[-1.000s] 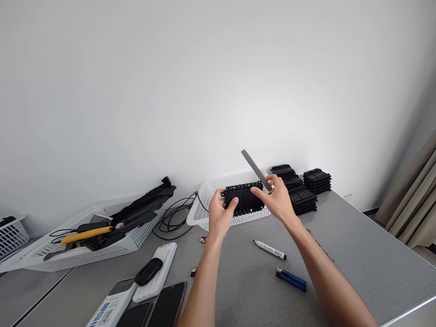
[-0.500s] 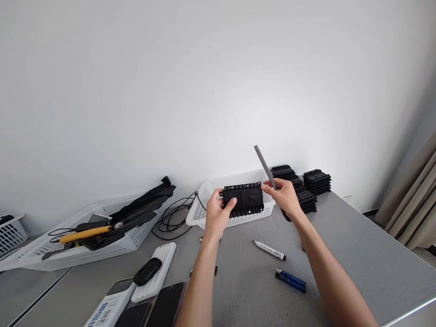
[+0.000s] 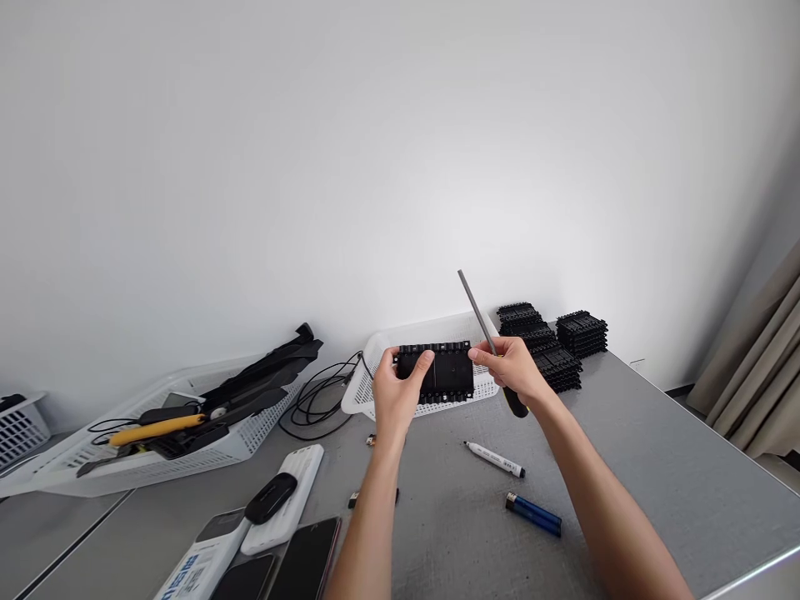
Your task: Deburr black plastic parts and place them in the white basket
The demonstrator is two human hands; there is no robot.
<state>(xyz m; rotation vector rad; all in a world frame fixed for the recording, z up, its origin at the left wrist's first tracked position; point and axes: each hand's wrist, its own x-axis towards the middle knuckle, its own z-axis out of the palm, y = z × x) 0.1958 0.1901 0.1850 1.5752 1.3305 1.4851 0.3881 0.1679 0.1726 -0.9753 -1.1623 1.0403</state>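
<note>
My left hand point(image 3: 398, 387) grips a black plastic part point(image 3: 447, 372), rectangular with toothed long edges, its thumb lying across the face. The part is held up in front of a white perforated basket point(image 3: 375, 346). In my right hand point(image 3: 516, 371) is a file point(image 3: 476, 308) with a grey metal blade and a black and yellow handle. Its blade points up and to the left, clear of the part's face. The right thumb and fingertips also touch the part's right edge. My other left fingers are hidden behind the part.
Stacks of similar black parts point(image 3: 581, 333) stand behind and right of my right hand. A white marker point(image 3: 495, 459) and a blue lighter point(image 3: 533, 513) lie in front. To the left are a basket of tools point(image 3: 162, 467), a coiled cable point(image 3: 309, 408), and a phone point(image 3: 306, 558).
Both hands have shifted slightly left, taking the black part and the file along. The part's face has tilted a little, and the file's blade has turned, showing narrower.
</note>
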